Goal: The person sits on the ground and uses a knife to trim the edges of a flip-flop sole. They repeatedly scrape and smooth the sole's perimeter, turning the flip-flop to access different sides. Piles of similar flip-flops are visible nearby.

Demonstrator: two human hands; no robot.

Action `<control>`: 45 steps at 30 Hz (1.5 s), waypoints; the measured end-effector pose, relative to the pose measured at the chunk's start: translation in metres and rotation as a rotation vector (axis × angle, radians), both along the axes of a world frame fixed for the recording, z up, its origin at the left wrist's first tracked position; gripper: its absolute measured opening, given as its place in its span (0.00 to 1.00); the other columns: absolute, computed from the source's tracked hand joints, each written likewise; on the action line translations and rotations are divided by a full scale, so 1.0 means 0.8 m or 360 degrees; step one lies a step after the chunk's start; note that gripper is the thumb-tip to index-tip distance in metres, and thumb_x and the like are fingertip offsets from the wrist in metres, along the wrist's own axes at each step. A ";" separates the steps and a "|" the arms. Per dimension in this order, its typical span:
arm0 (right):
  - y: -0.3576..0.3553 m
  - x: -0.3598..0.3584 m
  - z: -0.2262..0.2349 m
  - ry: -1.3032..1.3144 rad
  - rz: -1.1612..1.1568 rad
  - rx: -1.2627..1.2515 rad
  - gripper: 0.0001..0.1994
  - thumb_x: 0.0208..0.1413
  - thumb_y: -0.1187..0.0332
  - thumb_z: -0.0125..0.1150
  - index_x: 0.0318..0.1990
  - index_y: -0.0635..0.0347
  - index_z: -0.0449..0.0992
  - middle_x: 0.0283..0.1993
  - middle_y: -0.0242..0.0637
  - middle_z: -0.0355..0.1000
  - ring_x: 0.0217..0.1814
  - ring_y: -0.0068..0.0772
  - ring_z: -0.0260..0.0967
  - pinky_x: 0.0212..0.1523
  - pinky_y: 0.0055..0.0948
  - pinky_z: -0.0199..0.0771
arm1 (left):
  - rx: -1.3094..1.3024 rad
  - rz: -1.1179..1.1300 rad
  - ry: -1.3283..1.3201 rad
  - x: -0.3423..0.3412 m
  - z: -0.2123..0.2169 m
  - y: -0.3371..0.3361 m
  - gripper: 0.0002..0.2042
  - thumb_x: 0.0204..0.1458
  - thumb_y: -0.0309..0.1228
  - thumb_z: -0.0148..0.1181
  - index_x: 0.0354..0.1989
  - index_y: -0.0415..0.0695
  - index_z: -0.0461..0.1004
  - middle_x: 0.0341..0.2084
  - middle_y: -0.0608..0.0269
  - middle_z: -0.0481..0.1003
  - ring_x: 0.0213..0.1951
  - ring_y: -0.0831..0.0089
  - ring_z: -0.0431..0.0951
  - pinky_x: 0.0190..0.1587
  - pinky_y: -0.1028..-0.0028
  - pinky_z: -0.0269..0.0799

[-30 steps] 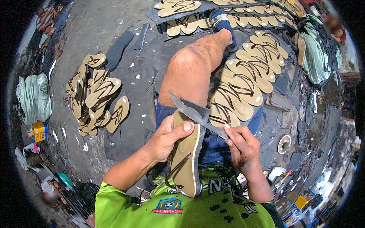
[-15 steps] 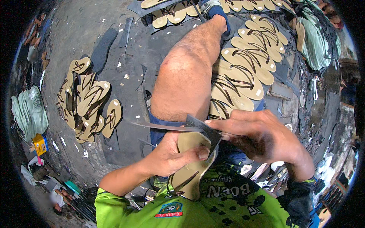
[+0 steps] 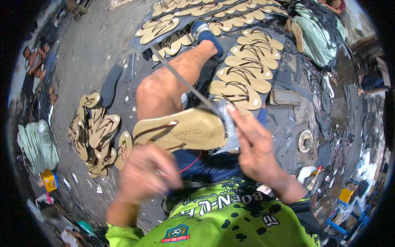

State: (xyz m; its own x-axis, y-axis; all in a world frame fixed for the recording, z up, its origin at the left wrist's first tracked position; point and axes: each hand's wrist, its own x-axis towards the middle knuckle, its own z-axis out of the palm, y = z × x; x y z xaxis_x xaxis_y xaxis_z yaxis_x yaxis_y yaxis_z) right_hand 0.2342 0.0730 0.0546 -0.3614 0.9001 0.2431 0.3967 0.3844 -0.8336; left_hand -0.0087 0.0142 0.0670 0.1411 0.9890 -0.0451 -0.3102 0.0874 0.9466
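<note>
A tan flip-flop [image 3: 201,129] with thin brown straps lies sideways above my lap, its heel end to the right. At that heel, my right hand [image 3: 257,150] grips a dark grey piece of sheet [image 3: 229,123], fingers on top and the thumb hidden. From the same spot a long, thin, blade-like grey strip [image 3: 181,78] slants up and left across my leg; how it joins the grey piece is unclear. My left hand [image 3: 150,173] is smeared by motion just below the toe end, its fingers unreadable. A thin red line [image 3: 191,162] shows beside it.
Rows of tan flip-flops [image 3: 251,68] lie right of my outstretched leg, and more rows [image 3: 238,22] lie beyond my foot. A loose heap of flip-flops [image 3: 96,136] is on the left. Green sacks [image 3: 39,146] [image 3: 317,35] and a round dish [image 3: 305,141] sit farther out.
The flip-flop has turned from upright to sideways. My left hand has come off its middle to below the toe end. The long strip now points up and left instead of left.
</note>
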 end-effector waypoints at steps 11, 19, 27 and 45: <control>-0.084 0.030 -0.072 0.0135 -0.0349 0.0404 0.27 0.42 0.80 0.63 0.55 0.56 0.71 0.36 0.43 0.70 0.33 0.45 0.71 0.32 0.36 0.72 | -0.0540 0.0719 -0.0909 0.158 -0.035 0.002 0.18 0.58 0.46 0.52 0.50 0.48 0.69 0.42 0.68 0.75 0.46 0.72 0.76 0.51 0.66 0.72; -0.098 0.048 -0.083 0.0053 -0.0389 0.0303 0.22 0.46 0.77 0.63 0.52 0.56 0.73 0.35 0.42 0.70 0.31 0.42 0.71 0.31 0.35 0.72 | -0.0463 0.0601 -0.0863 0.157 -0.032 0.019 0.15 0.59 0.44 0.52 0.48 0.50 0.69 0.41 0.71 0.75 0.45 0.75 0.75 0.51 0.68 0.71; -0.081 0.052 -0.030 0.0041 -0.0069 -0.0093 0.20 0.50 0.76 0.62 0.53 0.58 0.73 0.32 0.39 0.69 0.28 0.37 0.71 0.29 0.33 0.71 | -0.0537 0.0572 -0.0842 0.147 -0.036 -0.005 0.17 0.54 0.43 0.58 0.46 0.46 0.69 0.37 0.67 0.76 0.42 0.74 0.77 0.50 0.71 0.72; -0.063 0.018 -0.012 0.0052 0.0324 -0.0566 0.21 0.58 0.72 0.52 0.60 0.54 0.68 0.33 0.42 0.68 0.31 0.43 0.70 0.34 0.33 0.71 | -0.0840 0.0372 -0.0542 0.112 -0.079 -0.082 0.30 0.45 0.34 0.64 0.57 0.39 0.61 0.43 0.62 0.71 0.44 0.73 0.73 0.49 0.72 0.70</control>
